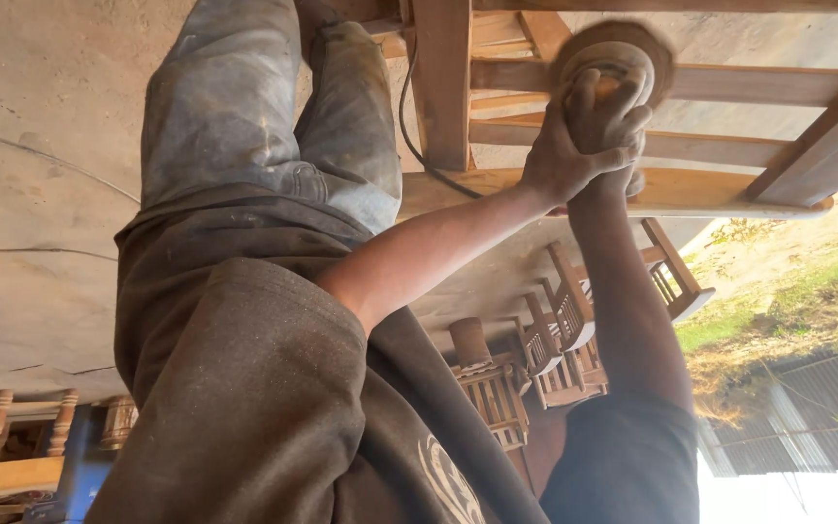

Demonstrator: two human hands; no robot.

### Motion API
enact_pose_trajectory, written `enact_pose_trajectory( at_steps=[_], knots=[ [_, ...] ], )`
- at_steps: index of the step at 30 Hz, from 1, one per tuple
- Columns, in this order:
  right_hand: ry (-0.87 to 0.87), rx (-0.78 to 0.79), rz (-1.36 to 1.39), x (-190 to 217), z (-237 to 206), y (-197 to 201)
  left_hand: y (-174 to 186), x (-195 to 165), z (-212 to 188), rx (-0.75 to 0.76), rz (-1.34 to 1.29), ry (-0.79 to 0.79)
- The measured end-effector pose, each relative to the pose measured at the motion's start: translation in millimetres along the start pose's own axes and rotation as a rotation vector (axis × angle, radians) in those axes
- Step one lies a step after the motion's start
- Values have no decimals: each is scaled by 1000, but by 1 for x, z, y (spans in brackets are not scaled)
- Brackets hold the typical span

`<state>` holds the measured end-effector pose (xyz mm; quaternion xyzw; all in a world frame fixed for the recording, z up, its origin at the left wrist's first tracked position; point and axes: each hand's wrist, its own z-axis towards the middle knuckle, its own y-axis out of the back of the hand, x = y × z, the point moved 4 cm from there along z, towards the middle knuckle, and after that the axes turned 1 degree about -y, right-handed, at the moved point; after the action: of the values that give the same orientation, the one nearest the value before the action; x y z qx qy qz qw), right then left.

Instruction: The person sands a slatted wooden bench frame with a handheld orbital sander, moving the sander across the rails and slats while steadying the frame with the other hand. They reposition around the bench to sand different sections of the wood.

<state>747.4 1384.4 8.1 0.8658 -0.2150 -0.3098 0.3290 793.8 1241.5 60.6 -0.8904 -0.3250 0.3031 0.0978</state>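
Two hands I watch at one o'clock: left hand (574, 146) and right hand (623, 126) both clenched around the sander (613, 58), pressing on the wooden frame (691, 82).

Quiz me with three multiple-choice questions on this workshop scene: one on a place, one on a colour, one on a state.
1. Where are both hands?
A. on the sander at the wooden frame
B. on the floor
C. in pockets
2. What colour are the trousers?
A. red
B. faded blue
C. white
3. How does the disc look?
A. blurred
B. sharp and still
C. lying apart

Answers:
1. A: the fingers wrap the sander at the frame.
2. B: the trousers are dusty blue denim.
3. A: the disc's rim is smeared.
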Motion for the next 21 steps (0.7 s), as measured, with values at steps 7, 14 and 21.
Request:
enact_pose_trajectory(
  at_steps=[7,14,21],
  knots=[
    [262,53,-45,72,2,-11,52,24,-12,-151,-111,57],
    [364,159,-252,54,-8,-3,43,31,-8,-16,-37,170],
    [458,201,-438,59,13,-19,56,27,4,-140,-168,71]
  ],
)
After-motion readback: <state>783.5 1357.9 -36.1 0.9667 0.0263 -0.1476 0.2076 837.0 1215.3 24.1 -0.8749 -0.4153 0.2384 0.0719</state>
